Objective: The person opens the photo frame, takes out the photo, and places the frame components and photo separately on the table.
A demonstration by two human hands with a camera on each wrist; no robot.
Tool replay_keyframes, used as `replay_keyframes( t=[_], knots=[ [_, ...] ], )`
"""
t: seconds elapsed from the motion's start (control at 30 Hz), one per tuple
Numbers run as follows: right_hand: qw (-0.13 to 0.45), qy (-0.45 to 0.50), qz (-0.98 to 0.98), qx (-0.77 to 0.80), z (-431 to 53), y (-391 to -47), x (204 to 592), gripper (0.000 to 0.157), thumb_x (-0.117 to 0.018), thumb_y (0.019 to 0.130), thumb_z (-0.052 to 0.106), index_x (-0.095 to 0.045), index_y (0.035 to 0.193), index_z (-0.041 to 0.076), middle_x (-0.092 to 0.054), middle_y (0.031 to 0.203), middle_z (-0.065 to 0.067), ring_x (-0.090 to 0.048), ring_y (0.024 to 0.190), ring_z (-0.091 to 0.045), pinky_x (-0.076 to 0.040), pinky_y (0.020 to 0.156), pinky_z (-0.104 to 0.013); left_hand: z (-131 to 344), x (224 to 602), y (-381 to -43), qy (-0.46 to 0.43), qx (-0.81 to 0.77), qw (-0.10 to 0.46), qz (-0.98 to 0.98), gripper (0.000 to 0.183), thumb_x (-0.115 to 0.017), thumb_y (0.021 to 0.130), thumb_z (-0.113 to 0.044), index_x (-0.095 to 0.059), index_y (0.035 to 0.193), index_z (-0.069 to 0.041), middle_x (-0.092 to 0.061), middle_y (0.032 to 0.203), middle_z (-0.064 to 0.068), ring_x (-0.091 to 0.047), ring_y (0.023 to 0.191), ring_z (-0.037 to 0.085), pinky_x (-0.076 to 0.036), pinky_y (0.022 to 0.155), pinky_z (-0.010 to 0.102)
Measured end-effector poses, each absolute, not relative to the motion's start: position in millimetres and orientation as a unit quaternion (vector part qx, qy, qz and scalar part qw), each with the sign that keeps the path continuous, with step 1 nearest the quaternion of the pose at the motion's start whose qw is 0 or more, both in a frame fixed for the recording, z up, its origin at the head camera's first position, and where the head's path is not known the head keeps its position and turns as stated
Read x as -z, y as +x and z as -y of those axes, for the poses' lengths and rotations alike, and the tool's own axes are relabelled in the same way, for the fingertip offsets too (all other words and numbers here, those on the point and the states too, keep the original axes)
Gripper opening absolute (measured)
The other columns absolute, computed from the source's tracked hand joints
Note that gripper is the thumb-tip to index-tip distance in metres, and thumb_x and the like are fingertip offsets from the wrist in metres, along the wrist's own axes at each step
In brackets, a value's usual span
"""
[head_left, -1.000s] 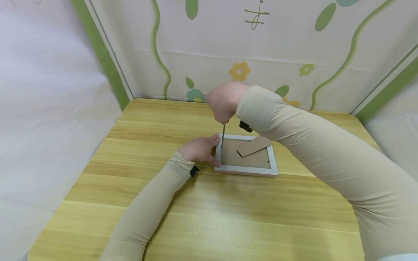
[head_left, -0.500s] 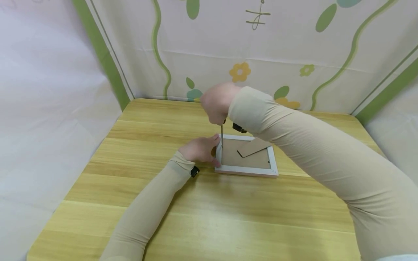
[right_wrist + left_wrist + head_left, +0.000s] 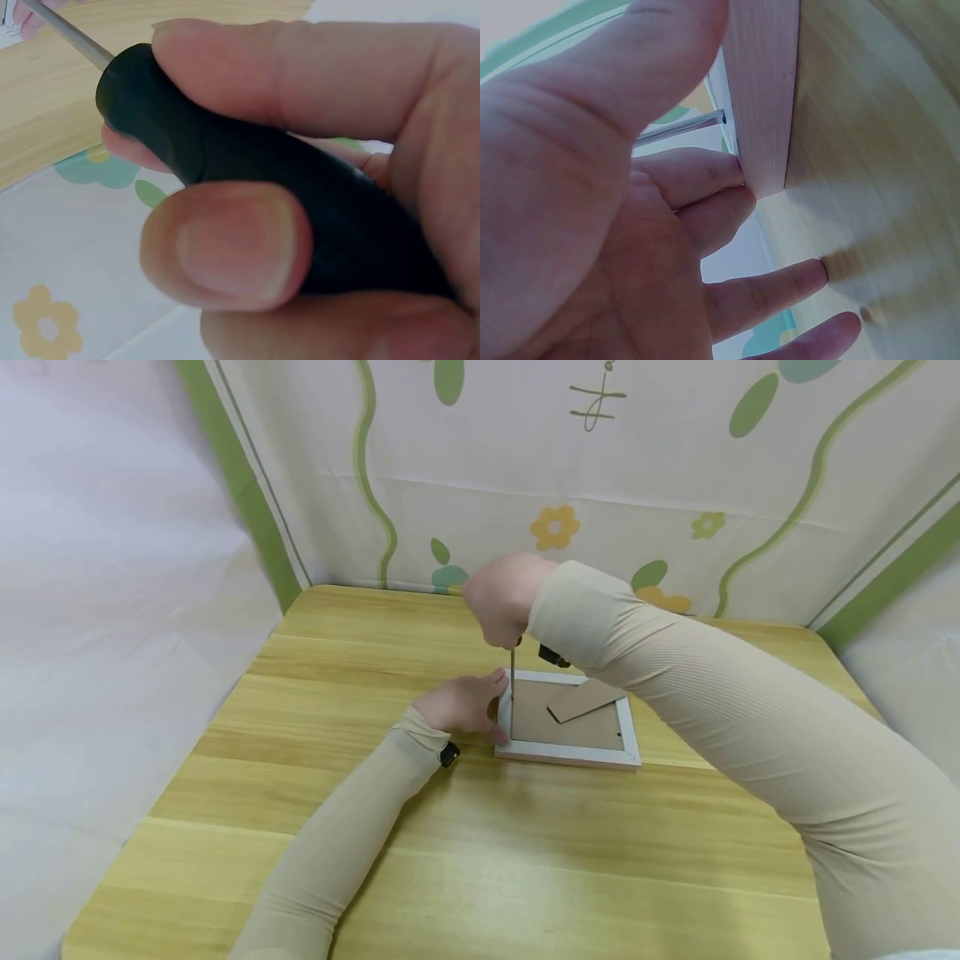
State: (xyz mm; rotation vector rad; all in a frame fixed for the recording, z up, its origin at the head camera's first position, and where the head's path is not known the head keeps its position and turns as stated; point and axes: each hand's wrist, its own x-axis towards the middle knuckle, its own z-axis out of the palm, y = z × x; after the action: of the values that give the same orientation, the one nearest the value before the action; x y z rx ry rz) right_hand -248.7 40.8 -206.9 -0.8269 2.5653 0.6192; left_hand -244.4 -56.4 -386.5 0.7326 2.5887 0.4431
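Note:
A white picture frame (image 3: 577, 755) lies face down on the table, showing its brown backing board (image 3: 536, 714) and an angled stand flap (image 3: 587, 699). My left hand (image 3: 457, 703) holds its left end, thumb and fingers spread to the two corners; in the left wrist view the last two fingers stretch past the frame's edge (image 3: 763, 97). Above, my right hand (image 3: 504, 597) grips a screwdriver by its black handle (image 3: 337, 217). The metal shaft (image 3: 513, 670) points down, its tip at the inner left edge of the frame, beside the backing.
The frame lies toward the back of a wooden table (image 3: 525, 868). Behind it hangs a white curtain (image 3: 480, 460) printed with flowers and vines, with more white cloth (image 3: 112, 610) at the left. My right sleeve (image 3: 712, 718) crosses over the table's right side.
Over the last second my right hand shifts slightly left, and the screwdriver shaft stands more upright with its tip at about the same spot. The left hand and frame stay in place.

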Motion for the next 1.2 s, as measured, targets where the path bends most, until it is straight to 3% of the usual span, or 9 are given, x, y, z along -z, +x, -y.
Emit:
replay_keyframes(
  t=[0.3, 0.43, 0.6, 0.73, 0.9, 1.07, 1.2],
  knots=[
    [0.189, -0.278, -0.919, -0.203, -53.7, -250.3, 207.5, 0.013, -0.052, 0.083, 0.004, -0.054, 0.076, 0.015, -0.037, 0.062, 0.004, -0.027, 0.051, -0.011, -0.025, 0.047, -0.026, 54.8, 387.5, -244.2, 0.262, -0.163, 0.203, -0.929, 0.105, -0.08, 0.081, -0.046, -0.018, 0.158, -0.009, -0.014, 0.164, 0.002, -0.033, 0.142, 0.019, -0.035, 0.11, 0.032],
    [0.188, -0.269, -0.924, -0.196, -62.2, -252.8, 206.9, 0.008, -0.054, 0.085, 0.008, -0.061, 0.088, 0.012, -0.047, 0.071, 0.002, -0.029, 0.053, -0.012, -0.027, 0.047, -0.027, 55.4, 389.0, -246.3, 0.263, -0.162, 0.2, -0.93, 0.105, -0.08, 0.081, -0.046, -0.019, 0.158, -0.009, -0.014, 0.164, 0.001, -0.037, 0.141, 0.02, -0.037, 0.109, 0.031],
    [0.181, -0.273, -0.927, -0.184, -74.1, -256.0, 206.2, 0.015, -0.064, 0.089, 0.018, -0.062, 0.101, 0.01, -0.063, 0.092, -0.002, -0.048, 0.063, -0.014, -0.041, 0.055, -0.029, 56.1, 391.9, -248.8, 0.266, -0.153, 0.197, -0.931, 0.105, -0.08, 0.081, -0.047, -0.019, 0.158, -0.009, -0.013, 0.164, 0.002, -0.034, 0.142, 0.02, -0.034, 0.111, 0.031],
    [0.176, -0.282, -0.927, -0.171, -88.2, -257.1, 204.4, 0.017, -0.071, 0.089, 0.026, -0.067, 0.091, 0.01, -0.068, 0.09, 0.0, -0.058, 0.073, -0.016, -0.05, 0.067, -0.033, 56.0, 392.8, -248.9, 0.267, -0.15, 0.201, -0.93, 0.106, -0.079, 0.081, -0.048, -0.018, 0.158, -0.008, -0.011, 0.164, 0.004, -0.028, 0.145, 0.023, -0.03, 0.114, 0.034],
    [0.177, -0.297, -0.928, -0.139, -110.5, -256.5, 196.3, 0.02, -0.07, 0.089, 0.024, -0.074, 0.073, 0.013, -0.069, 0.071, 0.002, -0.052, 0.062, -0.012, -0.047, 0.065, -0.032, 56.1, 392.3, -249.2, 0.27, -0.141, 0.202, -0.931, 0.107, -0.078, 0.081, -0.049, -0.017, 0.158, -0.007, -0.009, 0.164, 0.007, -0.024, 0.146, 0.025, -0.027, 0.115, 0.036],
    [0.17, -0.317, -0.925, -0.123, -127.0, -254.6, 188.7, 0.025, -0.069, 0.091, 0.023, -0.077, 0.068, 0.017, -0.066, 0.062, 0.004, -0.049, 0.055, -0.01, -0.046, 0.063, -0.032, 58.3, 391.7, -250.8, 0.272, -0.132, 0.198, -0.933, 0.107, -0.078, 0.081, -0.05, -0.017, 0.158, -0.007, -0.009, 0.164, 0.007, -0.023, 0.146, 0.025, -0.025, 0.116, 0.035],
    [0.156, -0.327, -0.924, -0.12, -136.0, -252.3, 188.8, 0.023, -0.07, 0.091, 0.025, -0.077, 0.071, 0.018, -0.067, 0.066, 0.006, -0.056, 0.059, -0.01, -0.05, 0.065, -0.034, 59.8, 391.5, -251.9, 0.27, -0.133, 0.2, -0.933, 0.107, -0.078, 0.08, -0.05, -0.018, 0.158, -0.007, -0.009, 0.164, 0.007, -0.023, 0.146, 0.026, -0.024, 0.116, 0.036]
  ],
)
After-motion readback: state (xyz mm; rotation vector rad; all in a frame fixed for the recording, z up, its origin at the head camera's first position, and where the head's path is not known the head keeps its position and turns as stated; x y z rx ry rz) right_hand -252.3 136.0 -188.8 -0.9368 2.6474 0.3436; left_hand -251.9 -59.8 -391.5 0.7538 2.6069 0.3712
